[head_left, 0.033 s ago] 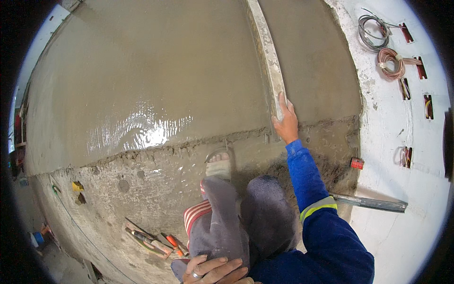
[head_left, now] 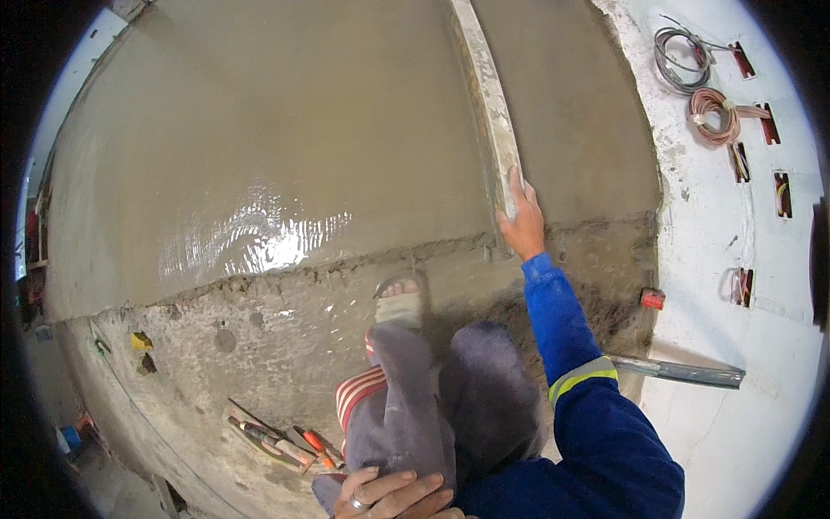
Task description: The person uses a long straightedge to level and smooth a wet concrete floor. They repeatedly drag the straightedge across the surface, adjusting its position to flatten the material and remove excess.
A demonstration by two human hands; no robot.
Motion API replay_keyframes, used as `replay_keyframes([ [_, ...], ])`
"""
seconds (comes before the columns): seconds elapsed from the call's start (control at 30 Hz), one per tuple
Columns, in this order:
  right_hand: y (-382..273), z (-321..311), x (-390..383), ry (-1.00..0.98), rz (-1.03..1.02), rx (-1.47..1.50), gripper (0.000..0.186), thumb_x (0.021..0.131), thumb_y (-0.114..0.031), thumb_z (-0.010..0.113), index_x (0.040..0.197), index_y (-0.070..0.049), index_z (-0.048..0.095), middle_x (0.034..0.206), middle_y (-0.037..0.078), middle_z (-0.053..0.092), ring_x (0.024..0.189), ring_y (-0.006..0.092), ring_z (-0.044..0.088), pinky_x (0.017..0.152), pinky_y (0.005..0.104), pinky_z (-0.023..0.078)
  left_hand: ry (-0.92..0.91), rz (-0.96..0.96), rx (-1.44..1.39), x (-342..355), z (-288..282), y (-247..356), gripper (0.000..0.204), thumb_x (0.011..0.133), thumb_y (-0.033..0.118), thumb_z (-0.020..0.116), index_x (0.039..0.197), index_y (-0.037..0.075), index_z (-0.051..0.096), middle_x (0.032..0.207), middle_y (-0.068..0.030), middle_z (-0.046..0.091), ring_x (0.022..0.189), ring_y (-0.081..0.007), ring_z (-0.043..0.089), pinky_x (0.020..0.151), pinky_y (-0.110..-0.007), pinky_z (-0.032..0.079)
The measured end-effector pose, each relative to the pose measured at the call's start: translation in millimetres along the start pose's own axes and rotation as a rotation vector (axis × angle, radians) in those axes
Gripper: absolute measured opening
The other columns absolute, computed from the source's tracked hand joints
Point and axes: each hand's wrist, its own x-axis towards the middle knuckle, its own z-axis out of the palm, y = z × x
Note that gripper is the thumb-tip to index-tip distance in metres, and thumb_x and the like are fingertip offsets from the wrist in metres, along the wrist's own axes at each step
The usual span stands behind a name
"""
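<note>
My right hand (head_left: 523, 223) is wrapped round the near end of a long, mortar-smeared straightedge (head_left: 491, 95). The straightedge lies on smooth wet mortar (head_left: 311, 112) and runs away from me to the top of the view. Down at the lower edge, my left hand (head_left: 396, 496), with a ring on one finger, lies across my bent leg, fingers extended and holding nothing. Part of that hand is cut off by the frame. Just short of the ragged mortar edge, my sandalled foot (head_left: 399, 298) stands on the rough, damp floor.
Several hand tools (head_left: 281, 443) lie on the floor at my left. To the right, a metal profile (head_left: 683, 372) and a red block (head_left: 653, 298) sit near the white wall (head_left: 705, 259). Coiled cables (head_left: 716, 117) hang from wall boxes. A thin hose (head_left: 138, 406) trails at far left.
</note>
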Motion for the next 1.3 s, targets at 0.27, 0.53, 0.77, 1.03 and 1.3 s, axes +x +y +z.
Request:
replay_keyframes([
  [0.27,2,-8,-10,-0.039,0.026,0.009,0.091,0.073,-0.007,0.068,0.15,-0.021,0.022,0.137,0.027,0.041,0.118,0.0456,0.049,0.096,0.0473,0.045,-0.103,-0.114,0.081,2,-4,14,0.045,0.082,0.039,0.053,0.099,0.0,0.07,0.112,-0.0201,0.064,0.101,-0.0298,0.061,0.085,-0.042,0.043],
  [0.53,6,-16,10,-0.014,0.065,-0.018,0.091,0.072,-0.007,0.069,0.15,-0.021,0.023,0.137,0.026,0.042,0.117,0.0458,0.05,0.095,0.0476,0.046,-0.119,-0.092,0.104,-5,5,11,0.042,0.083,0.036,0.051,0.102,0.003,0.07,0.116,-0.0197,0.063,0.106,-0.0302,0.058,0.09,-0.044,0.04],
  [0.77,11,-20,23,0.006,0.069,-0.059,0.091,0.073,-0.008,0.069,0.15,-0.023,0.023,0.138,0.025,0.042,0.115,0.0449,0.052,0.094,0.0484,0.047,-0.137,-0.092,0.107,-8,8,13,0.04,0.083,0.033,0.049,0.104,0.006,0.069,0.12,-0.0193,0.061,0.11,-0.0305,0.056,0.094,-0.045,0.037],
  [1.03,7,-18,12,-0.005,0.122,-0.077,0.09,0.073,-0.01,0.07,0.149,-0.023,0.024,0.139,0.024,0.042,0.115,0.0444,0.052,0.093,0.048,0.047,-0.147,-0.108,0.118,-9,9,15,0.038,0.083,0.03,0.047,0.106,0.01,0.069,0.124,-0.0189,0.059,0.116,-0.0309,0.054,0.099,-0.047,0.034],
  [1.3,22,-17,7,0.001,0.104,-0.089,0.088,0.073,-0.011,0.07,0.149,-0.022,0.025,0.137,0.025,0.044,0.116,0.0443,0.051,0.093,0.0491,0.047,-0.156,-0.139,0.111,-7,7,14,0.038,0.083,0.027,0.045,0.109,0.013,0.069,0.128,-0.0184,0.058,0.121,-0.0313,0.052,0.104,-0.049,0.031],
])
